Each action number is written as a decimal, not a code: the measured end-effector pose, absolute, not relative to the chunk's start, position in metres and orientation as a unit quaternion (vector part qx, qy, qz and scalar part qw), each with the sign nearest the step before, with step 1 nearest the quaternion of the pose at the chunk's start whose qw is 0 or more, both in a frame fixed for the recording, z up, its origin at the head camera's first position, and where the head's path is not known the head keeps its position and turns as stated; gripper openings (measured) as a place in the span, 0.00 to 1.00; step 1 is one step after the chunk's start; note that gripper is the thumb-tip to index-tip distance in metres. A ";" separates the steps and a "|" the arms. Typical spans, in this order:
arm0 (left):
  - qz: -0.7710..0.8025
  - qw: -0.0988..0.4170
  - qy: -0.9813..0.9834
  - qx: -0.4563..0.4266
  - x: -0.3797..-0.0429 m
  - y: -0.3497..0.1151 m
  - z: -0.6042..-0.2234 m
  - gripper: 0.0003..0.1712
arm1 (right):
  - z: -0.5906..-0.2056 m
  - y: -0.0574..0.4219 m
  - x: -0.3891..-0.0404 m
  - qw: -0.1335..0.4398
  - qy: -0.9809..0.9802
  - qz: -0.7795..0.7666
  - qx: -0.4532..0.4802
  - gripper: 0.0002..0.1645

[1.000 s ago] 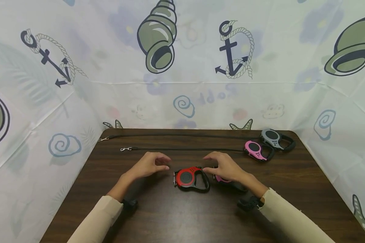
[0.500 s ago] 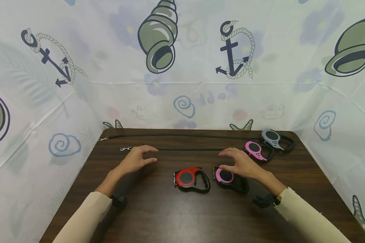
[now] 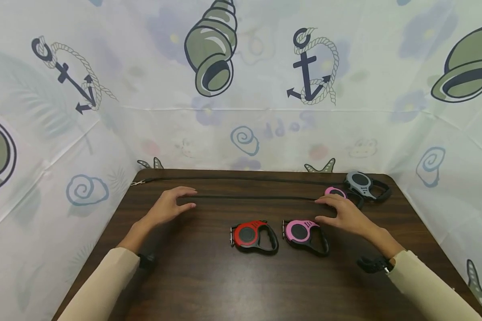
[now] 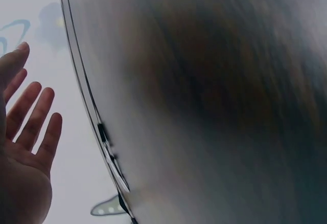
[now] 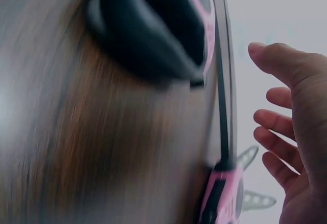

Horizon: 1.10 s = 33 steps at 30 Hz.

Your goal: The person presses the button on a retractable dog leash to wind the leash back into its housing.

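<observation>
My left hand (image 3: 166, 207) hovers with spread, relaxed fingers over the clip end of the nearer black leash cord (image 3: 249, 197), hiding that clip in the head view. Holding nothing, my right hand (image 3: 345, 214) hangs just in front of the rear pink retractable leash (image 3: 335, 192) and covers part of it. Left of the right hand lies another pink retractable leash (image 3: 299, 230) with a black handle. Beside that one is a red retractable leash (image 3: 247, 234). In both wrist views the fingers are apart from any object.
At the back right corner lies a grey retractable leash (image 3: 359, 179); its cord (image 3: 241, 178) stretches left along the rear edge to a metal clip (image 3: 138, 182). A patterned cloth (image 3: 261, 138) encloses the back and sides of the brown table (image 3: 241, 281).
The hands have moved apart: my left hand went left and back, my right hand went right. The front pink leash, partly covered before, now shows fully. The leashes stay in place.
</observation>
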<state>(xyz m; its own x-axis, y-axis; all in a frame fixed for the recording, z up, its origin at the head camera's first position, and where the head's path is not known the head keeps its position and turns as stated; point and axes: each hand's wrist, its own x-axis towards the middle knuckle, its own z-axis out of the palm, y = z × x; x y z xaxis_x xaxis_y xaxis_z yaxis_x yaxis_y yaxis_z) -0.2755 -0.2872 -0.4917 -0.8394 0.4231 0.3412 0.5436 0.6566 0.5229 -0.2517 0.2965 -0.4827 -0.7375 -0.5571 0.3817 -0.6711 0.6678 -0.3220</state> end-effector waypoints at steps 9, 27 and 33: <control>-0.301 0.095 -0.919 -0.238 -0.280 -0.310 -0.495 0.27 | -0.486 0.332 -0.254 0.128 -0.919 0.216 0.303 0.32; -0.273 0.092 -0.936 -0.201 -0.286 -0.332 -0.503 0.27 | -0.493 0.373 -0.256 0.125 -0.946 0.171 0.244 0.33; -0.267 0.086 -0.941 -0.191 -0.290 -0.336 -0.507 0.27 | -0.496 0.378 -0.257 0.099 -0.954 0.171 0.226 0.36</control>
<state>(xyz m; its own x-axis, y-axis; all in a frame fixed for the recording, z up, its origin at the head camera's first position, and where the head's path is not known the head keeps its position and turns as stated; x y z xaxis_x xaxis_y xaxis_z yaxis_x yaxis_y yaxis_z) -0.2903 -0.3358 -0.5069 -0.9124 0.3128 0.2640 0.4049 0.7843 0.4700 -0.2570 0.3776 -0.4961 -0.8779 -0.3977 0.2667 -0.4656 0.8388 -0.2822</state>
